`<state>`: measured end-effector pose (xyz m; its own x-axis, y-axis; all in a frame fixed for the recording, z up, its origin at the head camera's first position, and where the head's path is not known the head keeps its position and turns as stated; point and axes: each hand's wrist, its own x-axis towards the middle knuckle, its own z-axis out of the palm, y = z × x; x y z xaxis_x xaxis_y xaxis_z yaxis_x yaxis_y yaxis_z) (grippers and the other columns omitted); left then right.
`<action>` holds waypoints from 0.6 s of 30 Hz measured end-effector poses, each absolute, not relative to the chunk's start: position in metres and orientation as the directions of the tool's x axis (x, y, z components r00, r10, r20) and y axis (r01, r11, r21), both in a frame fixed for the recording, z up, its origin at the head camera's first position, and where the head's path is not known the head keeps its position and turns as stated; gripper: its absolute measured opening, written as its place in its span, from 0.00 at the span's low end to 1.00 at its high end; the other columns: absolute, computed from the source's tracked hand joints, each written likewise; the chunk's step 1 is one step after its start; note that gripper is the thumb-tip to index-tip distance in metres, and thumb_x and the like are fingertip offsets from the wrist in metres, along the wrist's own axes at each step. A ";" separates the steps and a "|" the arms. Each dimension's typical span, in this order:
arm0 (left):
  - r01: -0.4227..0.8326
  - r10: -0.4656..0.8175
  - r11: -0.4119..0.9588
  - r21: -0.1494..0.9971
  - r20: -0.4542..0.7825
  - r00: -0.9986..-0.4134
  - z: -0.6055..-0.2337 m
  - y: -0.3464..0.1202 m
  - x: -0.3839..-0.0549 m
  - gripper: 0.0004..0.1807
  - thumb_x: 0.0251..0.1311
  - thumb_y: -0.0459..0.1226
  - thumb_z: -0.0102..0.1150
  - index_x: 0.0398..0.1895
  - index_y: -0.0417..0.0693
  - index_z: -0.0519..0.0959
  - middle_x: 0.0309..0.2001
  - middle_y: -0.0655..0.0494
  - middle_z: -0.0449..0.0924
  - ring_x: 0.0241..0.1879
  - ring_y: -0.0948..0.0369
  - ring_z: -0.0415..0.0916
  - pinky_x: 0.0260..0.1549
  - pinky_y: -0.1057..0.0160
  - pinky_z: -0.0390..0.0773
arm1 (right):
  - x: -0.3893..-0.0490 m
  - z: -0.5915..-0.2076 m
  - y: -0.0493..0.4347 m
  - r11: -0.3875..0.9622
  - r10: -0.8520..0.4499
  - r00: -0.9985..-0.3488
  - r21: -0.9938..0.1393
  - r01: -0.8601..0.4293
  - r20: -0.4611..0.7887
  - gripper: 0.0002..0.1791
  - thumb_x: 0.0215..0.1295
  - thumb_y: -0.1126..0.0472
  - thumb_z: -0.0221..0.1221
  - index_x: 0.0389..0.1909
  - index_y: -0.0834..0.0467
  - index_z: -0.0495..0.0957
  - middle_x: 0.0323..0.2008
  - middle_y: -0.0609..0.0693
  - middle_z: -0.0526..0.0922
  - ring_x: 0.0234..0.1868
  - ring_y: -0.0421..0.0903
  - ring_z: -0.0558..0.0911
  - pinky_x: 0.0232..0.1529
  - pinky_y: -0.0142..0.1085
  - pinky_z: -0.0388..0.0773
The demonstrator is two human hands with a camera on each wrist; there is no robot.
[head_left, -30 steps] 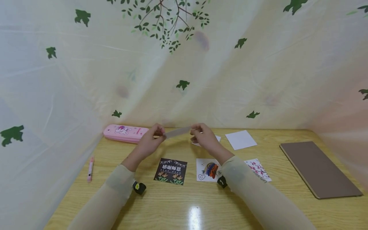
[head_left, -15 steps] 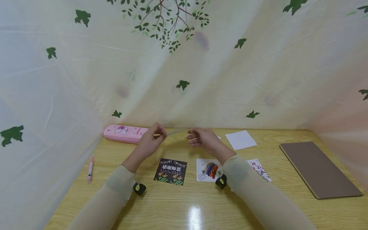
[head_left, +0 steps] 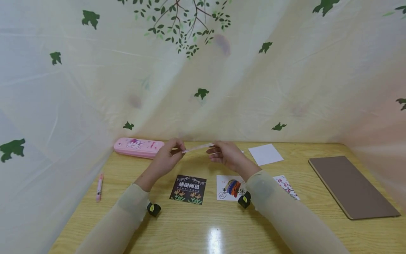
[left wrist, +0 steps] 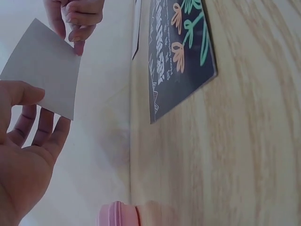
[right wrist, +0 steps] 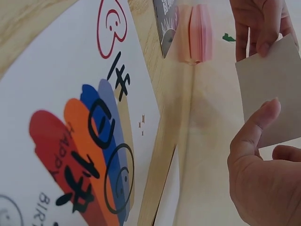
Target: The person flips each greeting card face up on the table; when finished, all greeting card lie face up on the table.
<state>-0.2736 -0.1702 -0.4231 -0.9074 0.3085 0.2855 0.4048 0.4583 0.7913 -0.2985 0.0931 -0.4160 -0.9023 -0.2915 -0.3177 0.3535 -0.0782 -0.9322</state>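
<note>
I am holding a small pale card (head_left: 198, 147) up with both hands.
My left hand (head_left: 166, 158) is pinching one end between thumb and fingers (left wrist: 60, 135), and my right hand (head_left: 229, 156) is pinching the other end the same way. The card is hanging above the worktop (head_left: 187, 229), touching only my hands, and it is looking like a thin strip to my eyes. Closer to me, a black flower card (head_left: 188, 190) and a white birthday card (head_left: 223, 184) are lying flat. A pink pencil case (head_left: 135, 147) is resting near my left hand. If I am pushing my hands together or squeezing too hard, the card could bend. If I am pinching too softly, one end could slip and the card could fall.
</note>
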 end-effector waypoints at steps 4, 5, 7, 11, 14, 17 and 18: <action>0.434 0.350 0.453 0.779 0.292 -0.890 -0.424 -0.171 -0.273 0.06 0.74 0.26 0.56 0.44 0.45 0.76 0.50 0.47 0.80 0.60 0.49 0.79 0.72 0.45 0.78 | -0.298 -0.416 0.095 -0.067 -0.288 -0.902 -0.933 0.353 -0.320 0.24 0.87 0.54 0.47 0.67 0.68 0.74 0.51 0.60 0.87 0.38 0.45 0.88 0.42 0.31 0.89; 0.438 0.358 0.457 0.774 0.291 -0.887 -0.424 -0.171 -0.273 0.06 0.74 0.26 0.56 0.45 0.45 0.76 0.50 0.47 0.80 0.60 0.49 0.79 0.72 0.44 0.77 | -0.297 -0.416 0.096 -0.064 -0.289 -0.902 -0.934 0.352 -0.320 0.24 0.87 0.54 0.47 0.67 0.68 0.74 0.52 0.60 0.86 0.38 0.44 0.88 0.41 0.30 0.89; 0.448 0.370 0.465 0.764 0.291 -0.882 -0.424 -0.171 -0.273 0.06 0.74 0.26 0.55 0.45 0.46 0.77 0.50 0.48 0.80 0.60 0.50 0.79 0.72 0.43 0.77 | -0.297 -0.416 0.097 -0.057 -0.290 -0.902 -0.935 0.350 -0.320 0.24 0.86 0.55 0.49 0.68 0.69 0.74 0.52 0.59 0.86 0.37 0.44 0.87 0.40 0.29 0.88; 0.462 0.382 0.478 0.747 0.296 -0.875 -0.425 -0.172 -0.273 0.06 0.74 0.27 0.55 0.46 0.45 0.77 0.52 0.48 0.81 0.59 0.50 0.78 0.70 0.40 0.78 | -0.297 -0.416 0.100 -0.033 -0.289 -0.901 -0.937 0.347 -0.323 0.24 0.84 0.56 0.51 0.69 0.68 0.75 0.51 0.55 0.86 0.40 0.44 0.87 0.41 0.29 0.88; 0.459 0.386 0.480 0.747 0.291 -0.876 -0.425 -0.172 -0.273 0.05 0.75 0.27 0.56 0.45 0.46 0.77 0.53 0.47 0.81 0.59 0.50 0.78 0.71 0.41 0.77 | -0.297 -0.416 0.101 -0.007 -0.284 -0.901 -0.939 0.345 -0.329 0.24 0.84 0.56 0.52 0.69 0.67 0.76 0.55 0.57 0.86 0.46 0.46 0.88 0.45 0.32 0.89; 0.457 0.391 0.479 0.750 0.284 -0.876 -0.426 -0.172 -0.273 0.06 0.75 0.27 0.57 0.43 0.47 0.77 0.53 0.48 0.81 0.58 0.51 0.77 0.71 0.41 0.77 | -0.298 -0.417 0.102 0.017 -0.277 -0.901 -0.939 0.342 -0.334 0.23 0.84 0.55 0.53 0.69 0.66 0.77 0.58 0.58 0.86 0.48 0.46 0.88 0.49 0.34 0.89; 0.457 0.393 0.479 0.750 0.282 -0.875 -0.426 -0.172 -0.274 0.06 0.75 0.27 0.57 0.43 0.47 0.77 0.52 0.48 0.81 0.58 0.51 0.77 0.71 0.41 0.77 | -0.299 -0.417 0.102 0.020 -0.274 -0.902 -0.940 0.342 -0.334 0.23 0.84 0.55 0.53 0.68 0.66 0.78 0.58 0.58 0.86 0.47 0.46 0.88 0.50 0.34 0.89</action>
